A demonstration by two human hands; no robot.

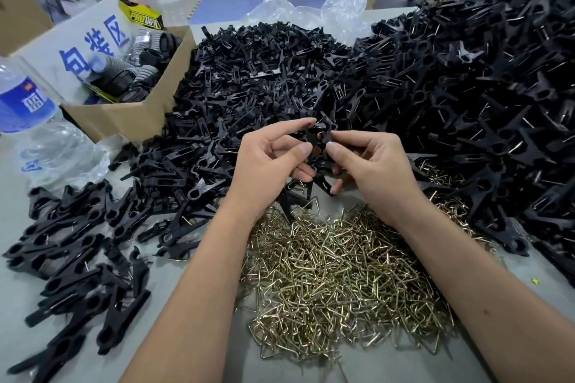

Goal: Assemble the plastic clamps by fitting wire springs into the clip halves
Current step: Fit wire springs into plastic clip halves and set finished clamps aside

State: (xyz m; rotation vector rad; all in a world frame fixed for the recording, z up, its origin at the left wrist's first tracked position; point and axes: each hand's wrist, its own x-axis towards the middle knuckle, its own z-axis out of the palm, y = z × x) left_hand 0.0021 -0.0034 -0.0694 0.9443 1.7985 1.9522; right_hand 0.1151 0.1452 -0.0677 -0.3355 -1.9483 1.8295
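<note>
I look down on a pale grey desk [18, 221] in a cluttered workroom, its background blurred: cardboard cartons, sacks on a blue floor and a white metal frame behind. Matte black plastic clip halves [255, 71] lie heaped across the middle of the desk, flat and forked with round holes. A taller mound of black clamps [497, 78], thin wire glinting among them, rises on the right. More black clamps [71, 246] lie spread on the near left. Just below my wrists sits a tangled pile of brassy, triangular wire springs [336, 283], shiny and thin.

My left hand [267, 162] and right hand [373, 165] meet above the far edge of the spring pile. Both pinch one black clamp [320, 146] between thumbs and curled fingers, holding it off the desk; I cannot tell whether a spring sits in it.

At far left stand an open cardboard box [130, 115] of ribbed black parts and a clear water bottle [25, 102] with a blue label.
</note>
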